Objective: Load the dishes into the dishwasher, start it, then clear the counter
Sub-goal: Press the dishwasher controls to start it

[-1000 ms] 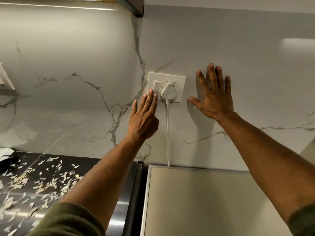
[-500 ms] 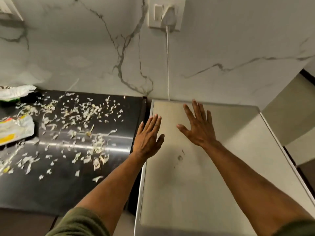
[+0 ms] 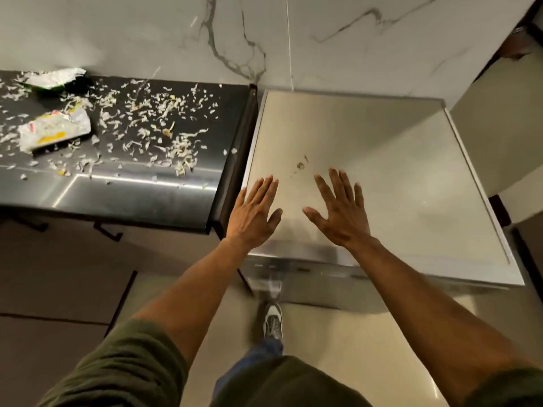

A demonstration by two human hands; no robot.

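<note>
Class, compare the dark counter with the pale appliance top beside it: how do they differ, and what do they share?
The dark counter is glossy black; the pale appliance top is matt beige. The counter is strewn with scraps and two wrappers; the appliance top bears only a small smudge. The left hand and right hand are over the appliance top, not the counter. Both are flat and meet the marble wall.

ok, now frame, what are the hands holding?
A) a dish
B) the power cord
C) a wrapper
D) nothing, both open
D: the left hand and right hand show straight, spread fingers with nothing in them, over the steel top; the yellow-printed wrapper lies on the dark counter.
</note>
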